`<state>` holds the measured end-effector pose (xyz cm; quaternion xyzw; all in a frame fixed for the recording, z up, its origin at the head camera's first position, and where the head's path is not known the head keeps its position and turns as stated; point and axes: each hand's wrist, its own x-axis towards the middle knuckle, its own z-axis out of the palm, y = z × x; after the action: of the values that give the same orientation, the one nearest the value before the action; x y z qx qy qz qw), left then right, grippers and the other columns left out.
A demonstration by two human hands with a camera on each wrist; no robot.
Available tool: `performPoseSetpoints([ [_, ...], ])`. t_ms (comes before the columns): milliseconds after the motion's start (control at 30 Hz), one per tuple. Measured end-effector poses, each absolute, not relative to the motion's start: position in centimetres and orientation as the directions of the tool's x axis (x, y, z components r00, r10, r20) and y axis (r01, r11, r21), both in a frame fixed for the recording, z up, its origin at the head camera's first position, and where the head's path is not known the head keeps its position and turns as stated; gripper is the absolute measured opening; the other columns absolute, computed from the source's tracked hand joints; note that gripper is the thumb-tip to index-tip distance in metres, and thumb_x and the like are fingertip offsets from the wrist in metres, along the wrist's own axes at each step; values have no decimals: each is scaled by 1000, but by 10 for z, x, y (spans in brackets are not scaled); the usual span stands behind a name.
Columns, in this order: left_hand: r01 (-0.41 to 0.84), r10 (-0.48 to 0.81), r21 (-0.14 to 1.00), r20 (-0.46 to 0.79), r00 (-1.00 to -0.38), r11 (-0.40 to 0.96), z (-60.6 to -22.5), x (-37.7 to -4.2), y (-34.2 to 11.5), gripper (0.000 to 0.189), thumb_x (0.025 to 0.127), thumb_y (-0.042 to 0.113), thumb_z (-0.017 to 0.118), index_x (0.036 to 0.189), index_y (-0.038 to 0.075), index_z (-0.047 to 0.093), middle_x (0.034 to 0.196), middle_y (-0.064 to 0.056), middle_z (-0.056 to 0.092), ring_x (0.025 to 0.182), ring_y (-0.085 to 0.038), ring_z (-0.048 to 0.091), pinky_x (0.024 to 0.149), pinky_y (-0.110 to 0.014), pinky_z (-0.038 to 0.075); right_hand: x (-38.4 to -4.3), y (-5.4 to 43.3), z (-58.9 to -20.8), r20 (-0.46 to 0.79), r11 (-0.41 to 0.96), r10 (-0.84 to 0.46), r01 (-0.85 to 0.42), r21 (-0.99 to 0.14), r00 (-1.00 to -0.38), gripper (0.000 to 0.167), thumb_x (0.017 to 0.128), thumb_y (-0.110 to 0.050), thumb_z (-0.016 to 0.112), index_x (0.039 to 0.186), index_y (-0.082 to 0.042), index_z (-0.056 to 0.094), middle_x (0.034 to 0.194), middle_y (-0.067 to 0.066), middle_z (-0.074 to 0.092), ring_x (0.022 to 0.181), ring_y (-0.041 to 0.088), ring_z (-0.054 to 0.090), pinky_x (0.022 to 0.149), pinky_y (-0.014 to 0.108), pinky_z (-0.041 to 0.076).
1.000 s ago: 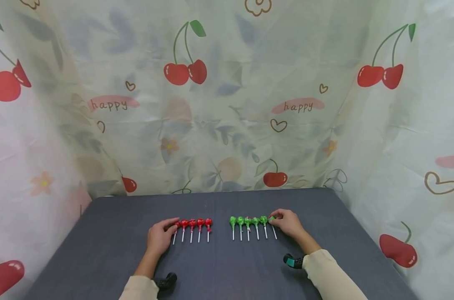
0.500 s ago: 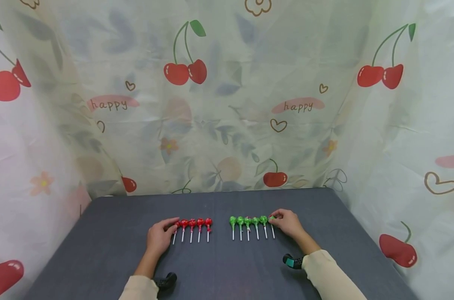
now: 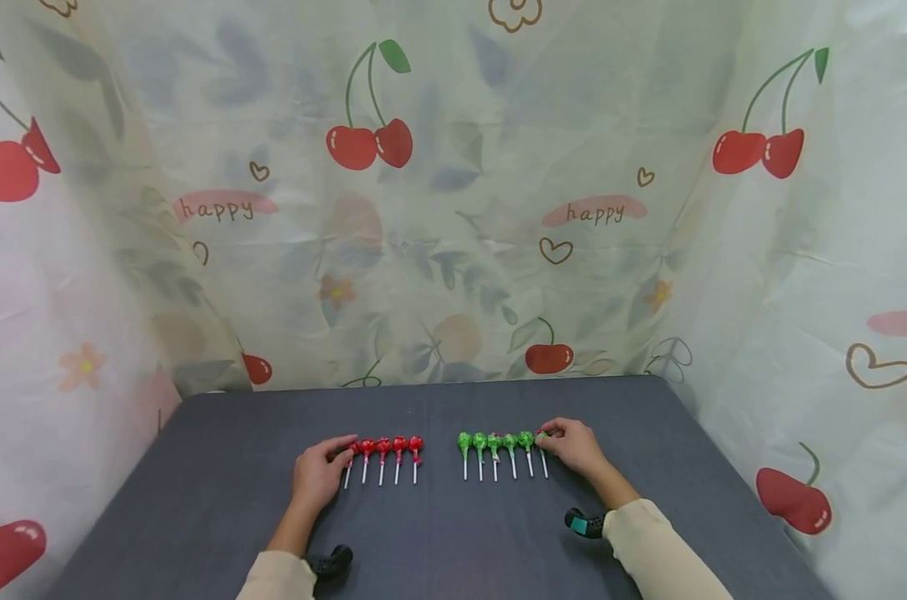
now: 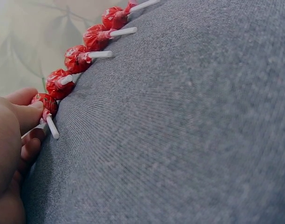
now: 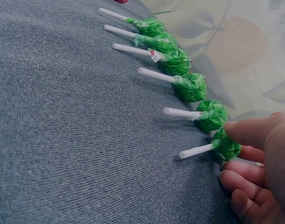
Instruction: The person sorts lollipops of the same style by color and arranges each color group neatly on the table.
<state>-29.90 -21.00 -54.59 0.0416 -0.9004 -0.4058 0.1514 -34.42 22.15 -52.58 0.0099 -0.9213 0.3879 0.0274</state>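
Note:
In the head view my left hand (image 3: 318, 477) is at the outer end of a row of red-wrapped lollipops (image 3: 383, 447). Its thumb and index finger pinch the wrapped head of the end red lollipop (image 4: 45, 102), whose white stick points toward me. On the other side, my right hand (image 3: 578, 447) reaches the outer end of a row of green-wrapped lollipops (image 3: 509, 443). There the thumb lies on the head of the last green lollipop (image 5: 226, 145), with fingers curled behind it. Both held lollipops lie in line with their rows, partly covered by the fingers.
A dark grey cloth (image 3: 438, 533) covers the table under both rows. A gap separates the red row from the green one. Cherry-printed curtains (image 3: 453, 208) stand at the back and both sides. Black wrist devices (image 3: 584, 523) hang at both wrists.
The stick of the end green lollipop has swung slightly left, closer to parallel with its neighbour, under my right hand. My left hand and the red row stay in place.

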Motion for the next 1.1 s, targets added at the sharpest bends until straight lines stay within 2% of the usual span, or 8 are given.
performPoseSetpoints([
  [333, 50, -197, 733, 247, -949, 678, -547, -299, -209, 26, 92, 15, 68, 117, 17, 73, 113, -11, 69, 98, -28, 61, 84, -49, 45, -340, 223, -525, 42, 652, 9, -26, -757, -999, 26, 87, -21, 73, 106, -3, 70, 82, 2, 66, 67, 14, 59, 61, 30, 47],
  [600, 55, -200, 728, 258, -945, 683, -545, -299, -210, 26, 92, 17, 68, 117, 19, 73, 110, -9, 69, 89, -25, 60, 78, -45, 44, -340, 226, -523, 9, 606, 0, -8, -796, -1000, 30, 90, -24, 70, 111, -3, 68, 81, 2, 66, 70, 17, 60, 63, 31, 46],
  [800, 56, -190, 736, 245, -951, 674, -545, -299, -210, 28, 93, 17, 67, 120, 19, 72, 114, -10, 68, 94, -26, 60, 81, -46, 45, -340, 227, -523, 13, 598, -8, -15, -802, -1000, 30, 90, -24, 70, 112, -4, 68, 81, 1, 66, 70, 16, 60, 63, 31, 46],
  [1100, 73, -184, 736, 262, -947, 673, -545, -302, -207, 28, 90, 20, 70, 118, 18, 73, 103, -7, 69, 83, -22, 58, 75, -42, 44, -337, 234, -527, 31, 525, 24, -14, -851, -999, 32, 92, -22, 67, 117, -2, 66, 85, 4, 67, 72, 17, 61, 64, 30, 49],
])
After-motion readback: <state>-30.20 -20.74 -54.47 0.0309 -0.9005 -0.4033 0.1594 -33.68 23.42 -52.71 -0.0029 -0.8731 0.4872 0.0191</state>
